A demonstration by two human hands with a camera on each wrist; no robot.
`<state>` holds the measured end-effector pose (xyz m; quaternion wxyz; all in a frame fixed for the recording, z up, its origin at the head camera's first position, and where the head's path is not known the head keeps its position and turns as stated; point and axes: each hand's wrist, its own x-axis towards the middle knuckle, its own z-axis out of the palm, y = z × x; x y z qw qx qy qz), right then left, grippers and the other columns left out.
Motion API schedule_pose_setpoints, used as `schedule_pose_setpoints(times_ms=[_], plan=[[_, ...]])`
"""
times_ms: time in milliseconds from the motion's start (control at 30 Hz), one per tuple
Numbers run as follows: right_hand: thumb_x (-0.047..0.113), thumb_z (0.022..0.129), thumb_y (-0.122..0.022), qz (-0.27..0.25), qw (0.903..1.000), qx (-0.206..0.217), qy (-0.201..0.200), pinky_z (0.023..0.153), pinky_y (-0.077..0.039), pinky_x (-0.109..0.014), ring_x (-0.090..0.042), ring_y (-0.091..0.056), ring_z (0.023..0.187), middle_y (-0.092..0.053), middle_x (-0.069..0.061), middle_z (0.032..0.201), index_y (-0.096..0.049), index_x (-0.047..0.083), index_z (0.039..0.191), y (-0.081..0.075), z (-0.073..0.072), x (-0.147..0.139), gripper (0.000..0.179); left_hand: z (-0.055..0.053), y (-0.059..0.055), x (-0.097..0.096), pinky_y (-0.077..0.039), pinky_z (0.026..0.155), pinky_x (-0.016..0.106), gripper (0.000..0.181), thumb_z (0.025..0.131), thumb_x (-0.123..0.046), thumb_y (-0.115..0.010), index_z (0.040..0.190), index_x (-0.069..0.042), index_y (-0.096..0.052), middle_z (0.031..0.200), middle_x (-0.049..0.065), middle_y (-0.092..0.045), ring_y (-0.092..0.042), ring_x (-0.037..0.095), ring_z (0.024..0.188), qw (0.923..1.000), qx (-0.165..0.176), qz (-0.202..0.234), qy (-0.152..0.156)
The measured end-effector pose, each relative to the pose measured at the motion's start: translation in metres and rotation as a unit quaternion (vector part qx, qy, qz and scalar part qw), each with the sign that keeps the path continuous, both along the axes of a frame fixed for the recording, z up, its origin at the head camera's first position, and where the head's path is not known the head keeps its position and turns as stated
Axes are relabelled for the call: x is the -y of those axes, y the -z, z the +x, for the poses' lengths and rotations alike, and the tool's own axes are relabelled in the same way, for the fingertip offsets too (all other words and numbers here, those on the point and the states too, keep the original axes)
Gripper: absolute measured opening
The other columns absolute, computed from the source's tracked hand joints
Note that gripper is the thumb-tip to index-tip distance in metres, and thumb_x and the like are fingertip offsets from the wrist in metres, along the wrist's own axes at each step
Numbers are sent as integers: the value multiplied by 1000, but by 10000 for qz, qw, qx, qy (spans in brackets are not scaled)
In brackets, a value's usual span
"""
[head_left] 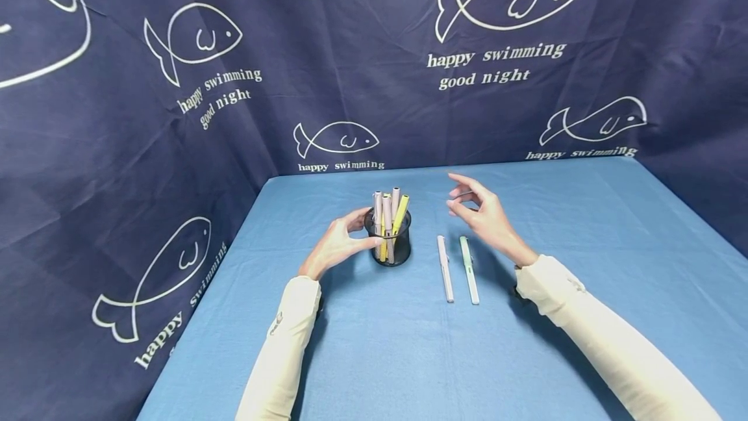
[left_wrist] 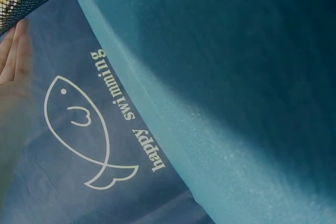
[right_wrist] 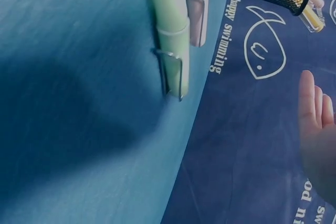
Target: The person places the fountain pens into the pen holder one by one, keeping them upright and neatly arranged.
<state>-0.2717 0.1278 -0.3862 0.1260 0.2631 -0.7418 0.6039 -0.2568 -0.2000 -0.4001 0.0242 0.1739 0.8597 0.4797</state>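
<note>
A black mesh pen holder [head_left: 400,249] stands upright on the table, with several grey-pink and yellow pens [head_left: 400,213] inside. My left hand [head_left: 339,242] holds it from the left, thumb across the front and fingers behind. Only some fingers [left_wrist: 21,51] beside the mesh show in the left wrist view. Over the table to the right, my right hand [head_left: 482,213] hovers with loosely bent fingers and nothing visible in them. Below it lie a pale pink pen [head_left: 445,268] and a light green pen [head_left: 470,270], side by side and apart, clips toward the far end.
Blue cloth covers the table [head_left: 380,356]. A dark blue curtain [head_left: 397,102] printed with white fish and lettering hangs behind the table and along its left and right sides.
</note>
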Motion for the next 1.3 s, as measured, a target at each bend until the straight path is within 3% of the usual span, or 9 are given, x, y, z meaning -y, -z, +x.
schedule_pose_setpoints(times_ms=[133, 300, 400, 533, 633, 833, 1033, 1300], plan=[[-2, 100, -65, 110, 9998, 149, -3, 80, -61, -33, -27, -65, 92, -57, -30, 113, -50, 0, 150, 3, -1, -5, 53, 0, -1, 0, -40, 113, 54, 80, 86, -37, -85, 153, -11, -50, 137, 10, -65, -57, 32, 130, 10000, 21, -31, -24], [-3, 99, -65, 124, 9989, 458, -34, 80, -61, -43, -18, -64, 93, -55, -31, 114, -49, -2, 151, 6, 0, -12, 54, 1, -1, 0, -39, 113, 55, 81, 85, -38, -85, 154, -12, -50, 138, 10, -64, -56, 32, 131, 10000, 64, -23, -28], [-5, 99, -64, 121, 9983, 572, -29, 77, -62, -40, -13, -63, 92, -55, -31, 114, -48, -3, 150, 9, 1, -16, 54, 1, -1, 0, -39, 113, 54, 81, 85, -37, -85, 154, -11, -50, 137, 10, -64, -57, 32, 130, 10000, 58, -23, -22], [-4, 99, -64, 197, 9976, 670, -12, 75, -62, -37, -18, -64, 94, -56, -29, 112, -48, -4, 150, 11, 2, -22, 54, 0, -1, 0, -40, 113, 53, 80, 86, -36, -85, 153, -11, -50, 137, 10, -64, -57, 32, 130, 10000, 19, -39, -5], [-4, 99, -64, 315, 9966, 765, 12, 76, -62, -40, -23, -65, 96, -57, -27, 112, -47, -4, 151, 11, 4, -26, 54, 0, -1, 0, -41, 113, 53, 80, 86, -36, -84, 153, -11, -50, 138, 10, -64, -57, 32, 130, 10000, 20, -69, -17], [-6, 98, -61, 513, 9913, 1212, -33, 77, -62, -45, -16, -65, 95, -55, -28, 113, -44, -7, 151, 12, 8, -34, 56, 0, -1, 0, -40, 113, 53, 80, 86, -37, -84, 154, -11, -50, 140, 10, -63, -57, 31, 131, 10000, 26, -48, 9], [-5, 99, -60, 707, 9819, 1751, -151, 78, -62, -44, -34, -65, 100, -56, -30, 114, -37, -9, 153, 15, 10, -41, 59, 1, 0, 1, -40, 113, 54, 79, 86, -36, -85, 153, -12, -51, 138, 8, -64, -57, 31, 130, 10000, 31, -3, 13], [-3, 101, -57, 971, 9690, 2243, -366, 76, -62, -45, -42, -66, 99, -58, -33, 115, -32, -11, 155, 18, 14, -51, 59, 0, 0, 0, -40, 112, 54, 79, 86, -37, -85, 153, -13, -51, 138, 8, -64, -57, 31, 130, 10000, 19, 6, 2]])
